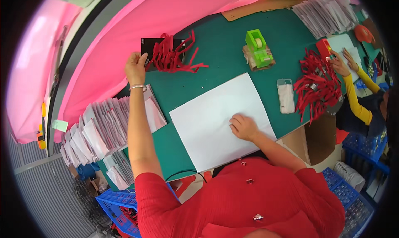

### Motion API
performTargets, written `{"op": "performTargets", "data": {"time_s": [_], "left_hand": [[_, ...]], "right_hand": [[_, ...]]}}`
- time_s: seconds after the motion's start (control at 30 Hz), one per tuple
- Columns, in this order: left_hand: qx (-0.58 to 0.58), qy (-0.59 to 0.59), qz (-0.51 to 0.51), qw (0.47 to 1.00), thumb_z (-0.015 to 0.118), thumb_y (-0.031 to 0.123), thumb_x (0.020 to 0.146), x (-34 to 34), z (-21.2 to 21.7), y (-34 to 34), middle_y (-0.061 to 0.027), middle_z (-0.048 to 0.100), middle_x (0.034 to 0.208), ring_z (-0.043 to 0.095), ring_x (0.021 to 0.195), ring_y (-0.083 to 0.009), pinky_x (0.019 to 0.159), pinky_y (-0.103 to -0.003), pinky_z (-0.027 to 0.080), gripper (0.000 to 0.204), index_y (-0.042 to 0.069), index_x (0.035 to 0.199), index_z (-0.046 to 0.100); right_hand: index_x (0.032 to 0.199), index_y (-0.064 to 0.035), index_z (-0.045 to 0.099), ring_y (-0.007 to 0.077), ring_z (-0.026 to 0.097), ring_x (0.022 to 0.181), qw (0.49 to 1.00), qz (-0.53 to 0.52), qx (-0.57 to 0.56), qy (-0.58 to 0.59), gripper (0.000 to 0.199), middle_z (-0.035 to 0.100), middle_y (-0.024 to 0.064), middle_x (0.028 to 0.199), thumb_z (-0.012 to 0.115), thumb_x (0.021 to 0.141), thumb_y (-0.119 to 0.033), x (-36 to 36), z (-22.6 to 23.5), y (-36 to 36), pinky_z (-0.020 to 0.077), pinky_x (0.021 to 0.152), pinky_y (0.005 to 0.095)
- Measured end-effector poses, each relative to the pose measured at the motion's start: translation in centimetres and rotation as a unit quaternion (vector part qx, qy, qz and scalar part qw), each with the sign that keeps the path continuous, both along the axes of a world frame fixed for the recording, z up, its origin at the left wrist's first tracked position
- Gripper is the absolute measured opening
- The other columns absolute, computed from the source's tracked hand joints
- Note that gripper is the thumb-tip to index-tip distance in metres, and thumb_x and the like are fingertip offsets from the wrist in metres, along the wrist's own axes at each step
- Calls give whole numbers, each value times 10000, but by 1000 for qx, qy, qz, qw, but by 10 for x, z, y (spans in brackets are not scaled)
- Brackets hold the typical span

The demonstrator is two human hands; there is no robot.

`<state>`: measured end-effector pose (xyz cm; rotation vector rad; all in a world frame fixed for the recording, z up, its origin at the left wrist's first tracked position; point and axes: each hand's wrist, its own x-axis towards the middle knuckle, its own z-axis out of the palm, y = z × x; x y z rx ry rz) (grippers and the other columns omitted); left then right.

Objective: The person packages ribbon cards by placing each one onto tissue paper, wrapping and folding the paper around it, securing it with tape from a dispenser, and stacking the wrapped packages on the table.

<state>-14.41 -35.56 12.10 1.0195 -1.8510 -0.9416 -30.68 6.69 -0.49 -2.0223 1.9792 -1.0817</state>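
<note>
My left hand (136, 67) is at the far left of the green table, its fingers bent together and its thumb at the left edge of a flat black piece (147, 46). Whatever those fingers pinch is hidden. A bunch of red straps (169, 57) lies across the black piece, just right of this hand. My right hand (244, 126) rests palm down on a large white sheet of paper (212, 113), its fingers curled in. I see nothing between them. The sheet lies at a slant in front of me.
Stacked white packets (106, 125) line the left; more packets (325, 17) stand far right. A green tape dispenser (259, 51), a clear phone case (285, 96) and a red strap pile (318, 86) lie right. A co-worker's hands (341, 65) hold a red device (324, 49). Blue crates (118, 202) stand below.
</note>
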Motion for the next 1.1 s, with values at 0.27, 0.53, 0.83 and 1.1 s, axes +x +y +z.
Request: {"op": "performTargets", "data": {"time_s": [0.27,0.53,0.83,1.1], "left_hand": [[-87,-234,-79,965,706,172,816,6,171,115,-22,543,608,459,555,-69,517,-278,382,201,16,800,579],[-91,-292,-77,949,689,164,799,13,214,224,-61,549,570,521,544,-110,540,-304,414,199,-2,792,579],[-139,-235,-74,959,671,159,801,-10,223,278,-104,554,574,523,516,-168,529,-314,409,201,-14,811,568],[-105,-189,-98,971,657,136,837,-10,228,290,-8,533,556,460,530,-38,485,-243,355,174,-4,795,561]], "right_hand": [[946,-65,593,273,600,807,999,-4,-13,-53,192,583,86,956,647,784,-152,3,-5,13,515,656,377],[1321,-45,428,234,475,1216,929,-2,-94,-357,629,494,128,1301,722,797,-232,1,162,-44,427,945,361],[1470,-97,172,403,146,1418,972,57,-118,-197,1073,177,218,1517,802,643,-364,25,217,-64,189,1131,495],[1488,-94,97,427,77,1426,977,65,-51,-199,1291,120,227,1535,880,520,-437,-12,213,-25,140,1140,512]]}}
